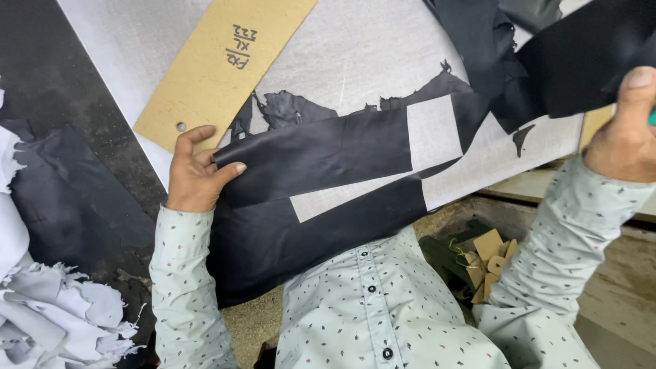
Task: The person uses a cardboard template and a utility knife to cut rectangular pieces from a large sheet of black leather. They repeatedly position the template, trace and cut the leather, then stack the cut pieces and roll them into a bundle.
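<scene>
My left hand [197,171] grips the end of a long strip of dark navy fabric [321,154], thumb on top, at the lower left edge of a grey cutting board [355,55]. A larger piece of dark fabric [273,239] lies beneath it and hangs over the board's edge toward my body. My right hand [625,130] is raised at the far right and holds the edge of another dark fabric piece [588,55] lifted off the board. A brown cardboard pattern piece [219,61] with a punched hole lies on the board just above my left hand.
A heap of white fabric scraps [48,314] lies at the lower left beside dark cloth [75,198]. Small brown cardboard tags [488,263] sit below the board's edge near my right elbow. More crumpled dark fabric [478,34] lies at the board's upper right.
</scene>
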